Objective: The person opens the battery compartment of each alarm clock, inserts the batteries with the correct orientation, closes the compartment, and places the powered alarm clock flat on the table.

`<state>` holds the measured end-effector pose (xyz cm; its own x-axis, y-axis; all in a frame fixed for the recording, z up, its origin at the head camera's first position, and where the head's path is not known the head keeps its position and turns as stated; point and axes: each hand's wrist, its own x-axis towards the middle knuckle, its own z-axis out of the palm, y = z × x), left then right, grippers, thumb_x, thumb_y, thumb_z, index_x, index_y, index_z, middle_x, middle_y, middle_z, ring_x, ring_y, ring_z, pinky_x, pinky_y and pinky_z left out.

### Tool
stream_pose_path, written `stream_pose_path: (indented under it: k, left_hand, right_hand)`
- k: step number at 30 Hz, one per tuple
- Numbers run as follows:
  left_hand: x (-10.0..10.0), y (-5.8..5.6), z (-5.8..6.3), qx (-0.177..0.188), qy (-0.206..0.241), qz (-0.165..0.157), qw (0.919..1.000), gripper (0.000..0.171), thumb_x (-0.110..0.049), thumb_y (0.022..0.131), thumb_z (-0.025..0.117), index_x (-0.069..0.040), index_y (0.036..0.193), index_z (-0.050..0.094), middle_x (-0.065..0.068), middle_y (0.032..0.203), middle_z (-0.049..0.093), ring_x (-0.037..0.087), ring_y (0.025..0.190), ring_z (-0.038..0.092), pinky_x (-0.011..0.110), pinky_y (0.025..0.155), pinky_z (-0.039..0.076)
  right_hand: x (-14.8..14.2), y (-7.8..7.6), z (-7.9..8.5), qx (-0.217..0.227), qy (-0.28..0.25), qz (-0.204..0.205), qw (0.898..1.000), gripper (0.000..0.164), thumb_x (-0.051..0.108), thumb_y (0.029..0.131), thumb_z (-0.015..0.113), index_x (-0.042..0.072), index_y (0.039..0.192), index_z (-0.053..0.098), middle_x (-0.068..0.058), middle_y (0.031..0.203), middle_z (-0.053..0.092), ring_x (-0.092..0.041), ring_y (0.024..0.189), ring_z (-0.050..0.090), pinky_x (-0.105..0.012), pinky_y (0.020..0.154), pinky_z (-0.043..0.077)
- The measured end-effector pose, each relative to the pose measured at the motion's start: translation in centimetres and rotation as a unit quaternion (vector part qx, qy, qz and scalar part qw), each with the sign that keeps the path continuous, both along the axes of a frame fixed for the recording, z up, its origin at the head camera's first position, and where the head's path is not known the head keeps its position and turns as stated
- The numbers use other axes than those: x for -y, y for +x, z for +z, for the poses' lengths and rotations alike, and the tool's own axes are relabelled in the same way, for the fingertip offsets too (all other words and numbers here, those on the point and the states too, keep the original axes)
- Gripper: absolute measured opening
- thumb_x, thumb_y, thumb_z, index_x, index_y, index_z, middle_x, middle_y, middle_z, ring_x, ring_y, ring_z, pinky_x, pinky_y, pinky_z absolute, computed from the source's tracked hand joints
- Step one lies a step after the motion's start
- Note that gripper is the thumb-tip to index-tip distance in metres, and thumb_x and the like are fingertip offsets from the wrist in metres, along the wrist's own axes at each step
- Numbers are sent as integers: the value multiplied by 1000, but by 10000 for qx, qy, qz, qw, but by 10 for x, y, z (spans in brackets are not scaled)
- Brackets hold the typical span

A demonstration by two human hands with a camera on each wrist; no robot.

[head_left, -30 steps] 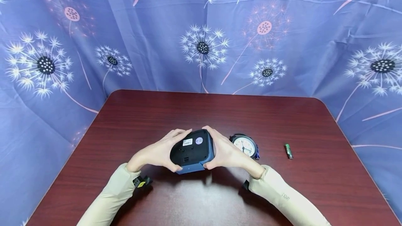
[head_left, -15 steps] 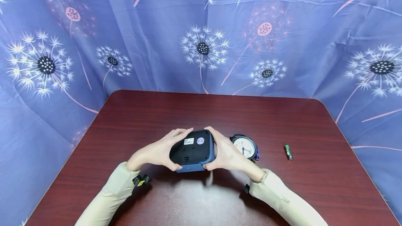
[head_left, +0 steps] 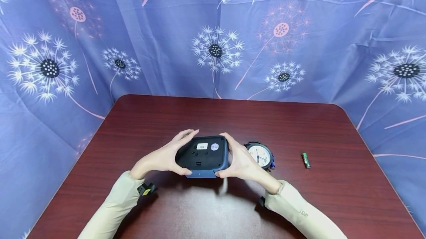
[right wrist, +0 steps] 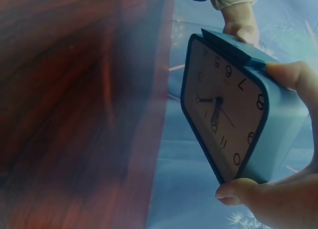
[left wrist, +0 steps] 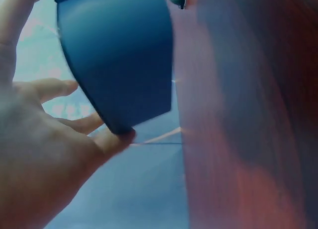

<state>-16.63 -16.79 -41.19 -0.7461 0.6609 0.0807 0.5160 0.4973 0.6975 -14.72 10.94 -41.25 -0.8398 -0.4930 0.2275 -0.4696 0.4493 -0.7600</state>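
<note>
A blue square alarm clock (head_left: pixel 203 154) with a black back is held off the table, its back turned up toward the head camera. The left hand (head_left: pixel 163 157) holds its left side, thumb on the near edge; in the left wrist view a fingertip (left wrist: pixel 121 137) touches a lower corner of the clock. My right hand (head_left: pixel 241 161) grips the opposite side between thumb and finger. The right wrist view shows the clock's white face (right wrist: pixel 218 102) with dark hands, and a raised bar (right wrist: pixel 233 47) along one edge.
A second, round clock (head_left: pixel 259 155) with a black rim lies just right of the right hand. Farther right is a green battery (head_left: pixel 306 160) on the dark red table (head_left: pixel 166 115). A blue dandelion-print curtain (head_left: pixel 166 47) hangs behind the table.
The held clock has turned slightly, so its back faces up more squarely and its near edge lies level. The left hand has shifted a little to the left and its fingers have spread.
</note>
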Motion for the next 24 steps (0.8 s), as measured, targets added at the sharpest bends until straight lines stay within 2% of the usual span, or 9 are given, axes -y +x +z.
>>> stream_pose_path:
  k: [3,5,9,11,14,16,21,24]
  left_hand:
    - [7,-2,-4,459,378,15,9982,120,-32,64,90,-29,156,13,8,158,16,29,142,25,47,108,37]
    - [11,-3,-6,870,698,-66,9937,122,-26,64,90,-28,156,10,10,159,14,30,142,24,39,109,38]
    - [19,-2,-9,1589,1115,-254,9806,124,-15,68,88,-23,157,1,17,156,22,28,135,39,24,101,45]
    - [22,-3,-11,1798,1217,-261,9758,124,-12,69,87,-21,156,-2,19,153,29,20,128,47,20,97,46]
    - [25,-4,-14,1807,1222,-145,9758,122,-13,70,86,-17,156,0,19,150,37,7,125,49,18,97,45]
    - [26,-5,-16,1755,1311,-108,9756,118,-13,69,87,-14,156,7,18,148,41,3,124,50,19,97,45]
    - [28,-8,-19,1722,1663,-246,9706,103,-5,66,87,-6,149,26,20,142,46,5,121,54,24,96,48]
    - [29,-8,-18,1598,1591,-253,9739,102,-7,65,88,-5,148,28,21,140,49,1,119,56,23,96,47]
  right_hand:
    - [0,1,-1,33,2,-85,10000,100,21,51,91,13,137,41,3,116,65,-10,107,61,-43,98,45]
    - [1,2,-1,163,-89,-103,9998,99,19,52,91,14,137,41,3,117,64,-9,108,61,-43,100,43]
    - [1,2,1,445,-362,-120,9983,98,13,53,91,17,137,40,1,120,63,-8,111,63,-42,102,42]
    - [1,2,1,554,-458,-131,9973,98,12,54,91,18,137,40,1,121,63,-8,112,63,-39,102,42]
    - [1,2,2,672,-541,-141,9962,98,12,54,91,19,137,40,1,122,63,-8,112,63,-33,102,42]
    - [1,2,2,725,-589,-129,9955,99,12,54,91,19,138,39,0,124,62,-9,114,62,-31,102,42]
    - [1,4,0,820,-747,-46,9938,100,10,55,90,19,139,37,-1,127,60,-12,118,61,-26,101,42]
    - [1,3,-2,928,-859,-1,9920,101,8,55,91,19,140,37,-1,128,59,-13,120,59,-24,103,41]
